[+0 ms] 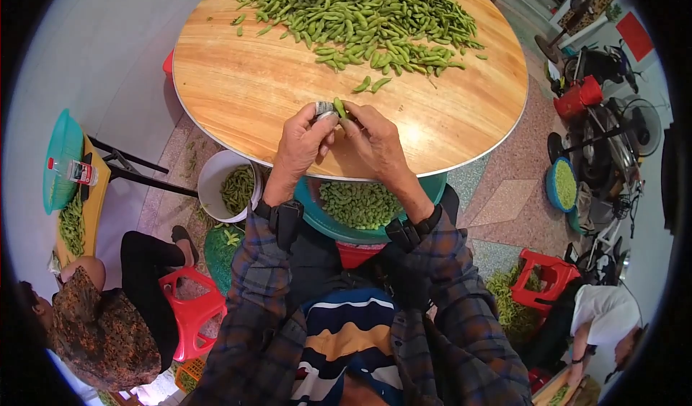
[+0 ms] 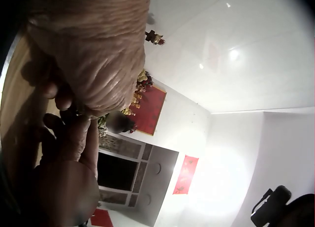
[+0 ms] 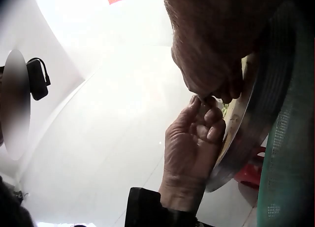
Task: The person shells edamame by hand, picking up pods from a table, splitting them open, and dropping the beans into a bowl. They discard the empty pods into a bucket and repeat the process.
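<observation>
A green pod [image 1: 339, 107] is pinched between the two hands above the near edge of the round wooden table [image 1: 238, 81]. The left hand [image 1: 300, 140], with a pale wrapping on a finger, holds it from the left. From the right, the thumb and forefinger of the right hand [image 1: 376, 143] grip it. Both hands meet at the fingertips in the left wrist view, the left hand [image 2: 93, 55] nearer the camera; the pod is hidden there. In the right wrist view the right hand [image 3: 216, 45] touches the fingertips of the left hand [image 3: 192, 143].
A large heap of pods [image 1: 360, 16] covers the table's far side, two loose pods nearer. Below the near edge sits a teal basin [image 1: 317, 226] of shelled beans [image 1: 359, 204]. A white bucket [image 1: 209, 182] stands left. Seated people [image 1: 108, 319] and red stools [image 1: 189, 312] flank the sides.
</observation>
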Demonstrator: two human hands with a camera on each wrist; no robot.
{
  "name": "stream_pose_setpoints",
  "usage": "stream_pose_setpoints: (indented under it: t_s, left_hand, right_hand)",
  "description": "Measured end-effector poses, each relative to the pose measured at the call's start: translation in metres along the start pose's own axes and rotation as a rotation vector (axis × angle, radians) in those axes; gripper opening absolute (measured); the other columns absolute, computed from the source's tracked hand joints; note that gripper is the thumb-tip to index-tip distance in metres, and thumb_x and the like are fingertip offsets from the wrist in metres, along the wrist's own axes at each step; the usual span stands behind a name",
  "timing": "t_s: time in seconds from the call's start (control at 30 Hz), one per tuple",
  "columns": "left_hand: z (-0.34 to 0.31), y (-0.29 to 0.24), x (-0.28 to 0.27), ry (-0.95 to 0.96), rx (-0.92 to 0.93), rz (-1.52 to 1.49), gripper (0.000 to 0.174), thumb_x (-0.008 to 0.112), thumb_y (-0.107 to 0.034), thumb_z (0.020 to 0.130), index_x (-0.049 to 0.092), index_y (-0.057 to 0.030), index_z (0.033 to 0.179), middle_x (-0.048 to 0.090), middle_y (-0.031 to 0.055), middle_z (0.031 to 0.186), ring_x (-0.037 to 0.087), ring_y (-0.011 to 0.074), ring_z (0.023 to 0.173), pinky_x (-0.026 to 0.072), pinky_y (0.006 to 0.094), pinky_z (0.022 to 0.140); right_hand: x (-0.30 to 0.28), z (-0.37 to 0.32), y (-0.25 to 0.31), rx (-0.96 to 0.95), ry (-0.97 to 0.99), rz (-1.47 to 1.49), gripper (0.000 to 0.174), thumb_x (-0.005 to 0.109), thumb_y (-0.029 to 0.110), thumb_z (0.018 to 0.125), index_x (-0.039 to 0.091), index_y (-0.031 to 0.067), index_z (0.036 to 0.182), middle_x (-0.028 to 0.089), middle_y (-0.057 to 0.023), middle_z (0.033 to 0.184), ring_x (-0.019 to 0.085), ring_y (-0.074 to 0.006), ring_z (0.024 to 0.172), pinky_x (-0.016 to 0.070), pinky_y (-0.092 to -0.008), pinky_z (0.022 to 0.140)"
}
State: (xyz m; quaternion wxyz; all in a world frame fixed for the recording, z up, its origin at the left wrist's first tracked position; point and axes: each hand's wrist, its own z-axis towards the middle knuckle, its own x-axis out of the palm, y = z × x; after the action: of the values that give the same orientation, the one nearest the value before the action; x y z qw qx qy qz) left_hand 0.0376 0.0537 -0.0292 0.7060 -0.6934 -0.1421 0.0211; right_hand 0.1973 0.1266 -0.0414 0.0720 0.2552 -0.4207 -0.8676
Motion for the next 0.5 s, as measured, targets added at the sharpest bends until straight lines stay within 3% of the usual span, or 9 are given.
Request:
stream_pose_setpoints:
  t_s: [0.5]
  left_hand:
    - [-0.0021,-0.0004,0.0018,-0.008,-0.011,0.032,0.013,0.062,-0.02,0.101,0.061,-0.0069,0.097,0.056,-0.0035,0.069,0.046,0.0024,0.051,0.0324,0.0201,0.043]
  right_hand:
    - [-0.0001,-0.0034,0.0084,-0.086,-0.023,-0.201,0.035,0.066,0.004,0.094,0.061,0.0008,0.129,0.065,-0.0186,0.093,0.068,-0.038,0.083,0.0538,-0.043,0.069]
